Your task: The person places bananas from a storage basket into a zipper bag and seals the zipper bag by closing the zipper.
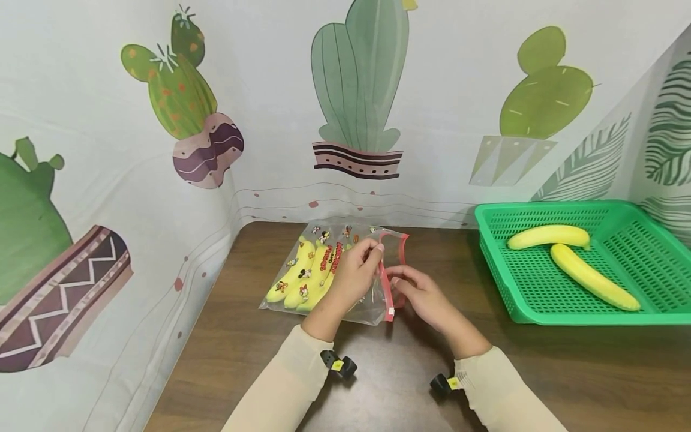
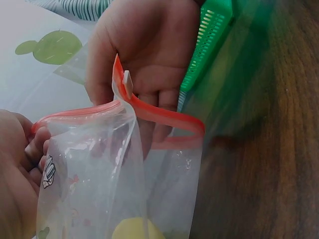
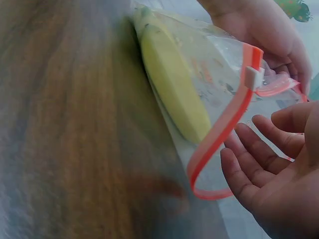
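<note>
A clear zip bag (image 1: 330, 259) with cartoon prints lies on the table, several yellow bananas (image 1: 294, 277) inside. Its red-edged mouth (image 3: 219, 134) gapes toward the right, and a white slider (image 1: 391, 311) sits at the near end of the zip. My left hand (image 1: 351, 270) pinches the far part of the red edge between thumb and fingers. At the mouth is my right hand (image 1: 426, 298), its fingers loosely bent and holding nothing in the right wrist view. Whether those fingertips touch the plastic I cannot tell.
A green plastic basket (image 1: 493, 264) stands to the right, with two bananas (image 1: 594, 279) in it. The brown wooden table (image 1: 227, 360) meets a cactus-printed cloth (image 1: 270, 120) at the back and left.
</note>
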{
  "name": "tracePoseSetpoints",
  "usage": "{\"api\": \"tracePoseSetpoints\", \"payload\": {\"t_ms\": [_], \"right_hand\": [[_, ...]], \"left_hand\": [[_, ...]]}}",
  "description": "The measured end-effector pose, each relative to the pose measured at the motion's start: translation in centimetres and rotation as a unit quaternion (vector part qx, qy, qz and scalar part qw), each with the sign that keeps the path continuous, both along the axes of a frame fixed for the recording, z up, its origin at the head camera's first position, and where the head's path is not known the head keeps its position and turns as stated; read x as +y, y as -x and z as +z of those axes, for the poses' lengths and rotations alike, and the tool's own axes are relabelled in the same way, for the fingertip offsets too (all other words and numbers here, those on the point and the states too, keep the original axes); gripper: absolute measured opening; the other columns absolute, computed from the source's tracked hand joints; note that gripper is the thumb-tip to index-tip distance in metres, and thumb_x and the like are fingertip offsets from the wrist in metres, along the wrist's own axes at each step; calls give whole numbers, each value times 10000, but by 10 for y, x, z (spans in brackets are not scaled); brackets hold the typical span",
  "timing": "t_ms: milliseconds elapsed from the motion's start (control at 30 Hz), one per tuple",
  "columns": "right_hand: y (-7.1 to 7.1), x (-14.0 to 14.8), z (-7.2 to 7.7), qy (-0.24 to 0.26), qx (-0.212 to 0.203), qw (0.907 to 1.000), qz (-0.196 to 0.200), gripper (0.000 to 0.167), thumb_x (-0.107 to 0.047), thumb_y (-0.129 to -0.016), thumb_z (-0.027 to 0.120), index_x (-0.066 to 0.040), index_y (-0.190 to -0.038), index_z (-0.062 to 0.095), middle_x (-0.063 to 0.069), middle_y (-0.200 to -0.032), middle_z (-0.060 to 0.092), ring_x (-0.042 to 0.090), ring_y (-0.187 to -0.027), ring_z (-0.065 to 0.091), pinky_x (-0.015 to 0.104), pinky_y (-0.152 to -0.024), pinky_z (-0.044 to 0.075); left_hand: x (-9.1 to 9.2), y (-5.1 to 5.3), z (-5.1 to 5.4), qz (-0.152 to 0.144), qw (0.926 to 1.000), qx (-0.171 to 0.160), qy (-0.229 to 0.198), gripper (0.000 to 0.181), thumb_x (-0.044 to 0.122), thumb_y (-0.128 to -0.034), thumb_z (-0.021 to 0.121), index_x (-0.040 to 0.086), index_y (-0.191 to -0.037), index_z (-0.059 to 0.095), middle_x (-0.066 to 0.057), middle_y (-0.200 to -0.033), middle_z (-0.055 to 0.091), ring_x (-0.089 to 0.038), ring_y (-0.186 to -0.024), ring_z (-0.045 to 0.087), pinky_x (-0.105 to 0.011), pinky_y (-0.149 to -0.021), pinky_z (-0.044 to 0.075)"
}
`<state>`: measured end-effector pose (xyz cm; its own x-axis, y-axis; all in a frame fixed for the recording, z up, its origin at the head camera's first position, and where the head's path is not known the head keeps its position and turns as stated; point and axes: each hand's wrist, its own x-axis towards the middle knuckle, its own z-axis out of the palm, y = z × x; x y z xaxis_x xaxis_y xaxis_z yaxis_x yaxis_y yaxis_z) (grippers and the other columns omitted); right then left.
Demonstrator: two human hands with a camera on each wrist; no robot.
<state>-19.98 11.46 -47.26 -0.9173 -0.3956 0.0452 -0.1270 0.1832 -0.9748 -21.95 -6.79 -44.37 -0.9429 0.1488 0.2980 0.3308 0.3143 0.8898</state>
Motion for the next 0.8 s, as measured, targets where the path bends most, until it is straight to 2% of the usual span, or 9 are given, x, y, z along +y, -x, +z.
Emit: {"api": "tracePoseSetpoints", "payload": {"t_ms": [200,333,467,600,700,800], "right_hand": [[0,7,7,-536,489,9970,-252,296,-201,-1058,512,-81,-1300,631,143,-1307,666,324,-1187,658,488,-991,523],[0,13,13,-750,691,9939,-419,316,-218,-1055,524,-72,-1318,622,124,-1349,647,324,-1219,638,484,-1035,507],[-1,18,20,-811,856,9914,-567,318,-221,-1054,535,-77,-1326,616,117,-1338,649,284,-1220,633,352,-1019,525],[-1,24,25,-867,1169,9869,-692,309,-210,-1054,539,-87,-1328,613,106,-1311,643,302,-1213,626,196,-971,509],[-1,27,29,-972,1446,9811,-838,302,-204,-1053,539,-101,-1326,618,75,-1290,642,279,-1196,625,154,-958,492],[-1,30,33,-1035,1633,9760,-1003,292,-196,-1048,547,-114,-1316,628,47,-1278,647,182,-1169,622,136,-947,482]], "left_hand": [[0,0,-1,-34,9999,-18,-155,250,307,-1056,502,149,-884,591,-9,-653,563,-134,-549,499,-241,-484,387],[0,0,-1,6,9999,-2,-160,260,306,-1056,503,126,-896,602,-7,-654,563,-131,-560,516,-244,-498,413],[1,1,-2,25,9999,19,-136,276,314,-1058,498,112,-904,607,-4,-652,563,-133,-558,519,-247,-496,414],[1,1,-3,27,9999,24,-129,260,325,-1059,495,158,-887,594,5,-647,563,-131,-553,516,-249,-493,407],[1,2,-4,33,9999,34,-113,254,327,-1059,496,170,-883,589,7,-646,565,-129,-551,517,-249,-494,410],[1,2,-4,35,9999,53,-95,251,319,-1059,496,167,-882,589,4,-647,566,-129,-552,519,-249,-495,412]]}}
